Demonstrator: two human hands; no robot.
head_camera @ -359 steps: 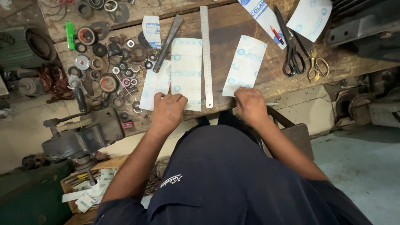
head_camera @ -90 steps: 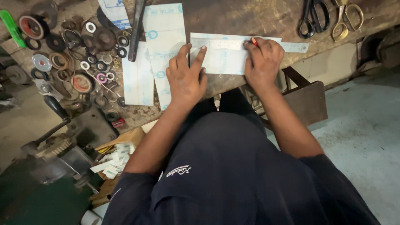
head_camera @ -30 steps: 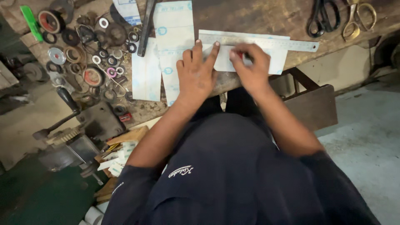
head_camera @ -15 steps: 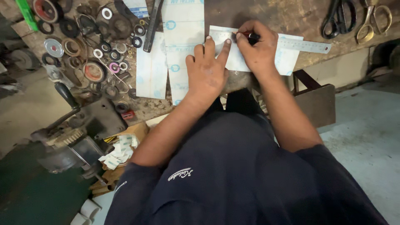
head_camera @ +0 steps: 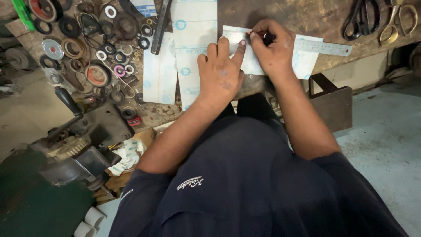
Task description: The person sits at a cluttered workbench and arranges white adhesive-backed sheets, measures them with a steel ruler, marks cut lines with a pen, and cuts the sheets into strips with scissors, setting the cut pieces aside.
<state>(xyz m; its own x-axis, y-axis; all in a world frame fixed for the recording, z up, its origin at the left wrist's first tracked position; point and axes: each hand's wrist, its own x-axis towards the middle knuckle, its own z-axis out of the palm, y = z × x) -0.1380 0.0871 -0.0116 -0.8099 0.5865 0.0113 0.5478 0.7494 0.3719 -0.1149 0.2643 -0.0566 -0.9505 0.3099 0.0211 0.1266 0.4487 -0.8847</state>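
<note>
Two hands work one white printed sheet (head_camera: 302, 66) on the scarred wooden bench (head_camera: 307, 17): left hand (head_camera: 221, 72) pressing flat, open-fingered, on the long steel ruler (head_camera: 322, 47); right hand (head_camera: 272, 48) pinching what seems a dark pen (head_camera: 265, 37). Slackened pressure could let the ruler skid.

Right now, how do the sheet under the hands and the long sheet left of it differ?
The sheet under the hands lies crosswise with a steel ruler on it, pinned by the left hand while the right hand holds a pen to it. The long sheet runs away from the person, bare and untouched. Both are white with pale blue print.
</note>
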